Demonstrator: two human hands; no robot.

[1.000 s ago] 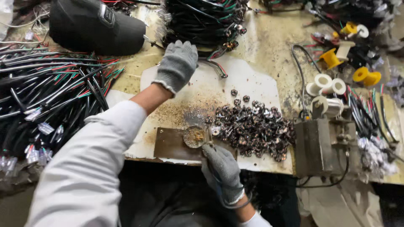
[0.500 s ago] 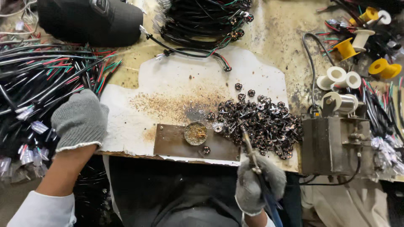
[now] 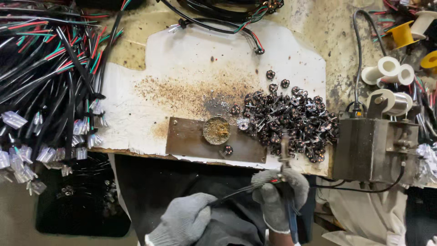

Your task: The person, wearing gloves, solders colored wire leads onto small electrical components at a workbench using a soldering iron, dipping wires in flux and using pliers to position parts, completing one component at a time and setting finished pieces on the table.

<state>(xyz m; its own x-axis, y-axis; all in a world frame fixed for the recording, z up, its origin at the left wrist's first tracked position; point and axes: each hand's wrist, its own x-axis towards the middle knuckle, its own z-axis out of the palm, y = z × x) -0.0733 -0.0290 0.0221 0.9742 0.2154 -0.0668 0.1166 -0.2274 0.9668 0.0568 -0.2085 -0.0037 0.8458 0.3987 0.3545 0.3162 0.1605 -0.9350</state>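
Grey knit gloves cover both hands at the bench's near edge. The right hand (image 3: pixel 277 198), at 6 o'clock in the view, is closed around a soldering iron (image 3: pixel 284 157) whose tip points toward 12 o'clock into a heap of small dark round components (image 3: pixel 291 120). The left hand (image 3: pixel 184 221), at 7 o'clock, is loosely curled with its fingers on a thin black wire (image 3: pixel 230 195) that runs toward the right hand; whether it truly pinches the wire cannot be told. The two hands sit near each other but apart. At 9 o'clock of the heap, a rusty metal plate (image 3: pixel 191 141) carries a round dish of brownish residue (image 3: pixel 216 130). Everything rests on a stained white sheet (image 3: pixel 191 68). Bundles of black, red and green cables (image 3: pixel 50 77) fill the 9 o'clock side; a grey metal box (image 3: pixel 368 146) and white spools (image 3: pixel 387 73) stand at 3 o'clock.
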